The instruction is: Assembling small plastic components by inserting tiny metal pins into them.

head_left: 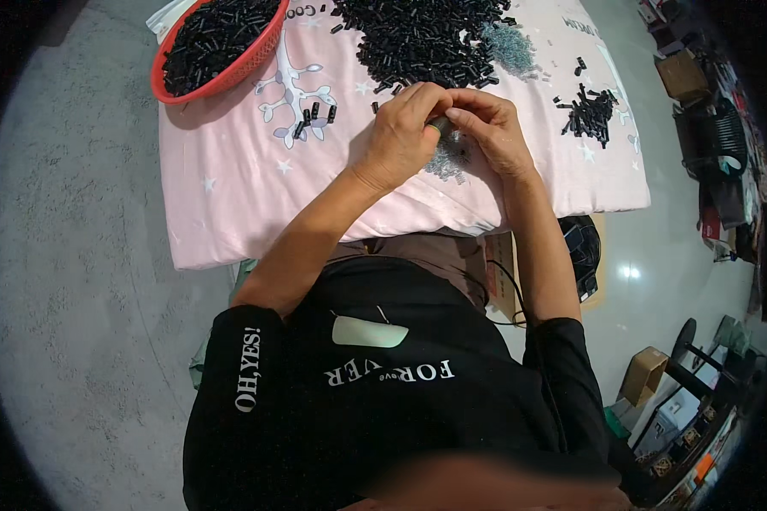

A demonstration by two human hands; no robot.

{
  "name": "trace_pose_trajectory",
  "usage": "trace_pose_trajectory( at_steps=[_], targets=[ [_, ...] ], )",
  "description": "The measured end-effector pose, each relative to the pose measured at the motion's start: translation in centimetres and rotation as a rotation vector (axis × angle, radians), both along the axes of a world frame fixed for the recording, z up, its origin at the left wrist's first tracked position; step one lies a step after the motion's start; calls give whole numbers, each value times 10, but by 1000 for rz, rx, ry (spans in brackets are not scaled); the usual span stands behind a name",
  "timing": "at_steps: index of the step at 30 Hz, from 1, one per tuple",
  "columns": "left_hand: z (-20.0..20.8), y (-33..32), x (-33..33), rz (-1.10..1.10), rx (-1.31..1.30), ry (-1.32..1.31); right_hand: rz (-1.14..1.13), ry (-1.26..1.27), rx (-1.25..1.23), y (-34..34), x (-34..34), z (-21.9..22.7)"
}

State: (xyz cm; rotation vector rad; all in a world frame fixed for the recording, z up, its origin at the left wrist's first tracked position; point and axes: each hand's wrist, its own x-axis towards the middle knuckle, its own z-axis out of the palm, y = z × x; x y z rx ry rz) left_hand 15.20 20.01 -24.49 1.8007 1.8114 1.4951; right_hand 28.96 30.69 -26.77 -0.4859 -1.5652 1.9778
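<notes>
Over the pink cloth-covered table point(230, 204), my left hand point(405, 136) and my right hand point(493, 128) meet with fingertips pinched together. Between them shows a bit of something small and dark with a greenish edge point(440, 125); the fingers hide most of it, and its kind is unclear. Just under the hands lies a small heap of clear, shiny little pieces point(446, 163). Beyond my fingers spreads a large heap of short black tube-like parts point(422, 38). A second heap of clear or silvery small pieces point(510, 49) touches its right side.
At the far left stands a red plastic basket point(222, 78) full of the same black parts. A few loose black parts point(315, 115) lie near it. On the right is a smaller black pile point(590, 113). Boxes point(682, 77) and other goods line the floor's right side.
</notes>
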Motion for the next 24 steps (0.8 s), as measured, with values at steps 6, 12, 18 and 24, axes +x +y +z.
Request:
trace_pose_trajectory(
  at_steps=[6, 12, 18, 24],
  targets=[
    [-3, -10, -39, 153, -102, -113, -72, 69, -68, 3, -3, -4],
    [-2, -30, -50, 108, -222, 16, -91, 65, -52, 7, -2, -10],
    [-9, -36, -39, -11, -287, 165, -93, 40, -31, 6, -3, -8],
    [-8, -35, -35, -34, -275, 206, -67, 15, -36, 7, -2, -9]
  ],
)
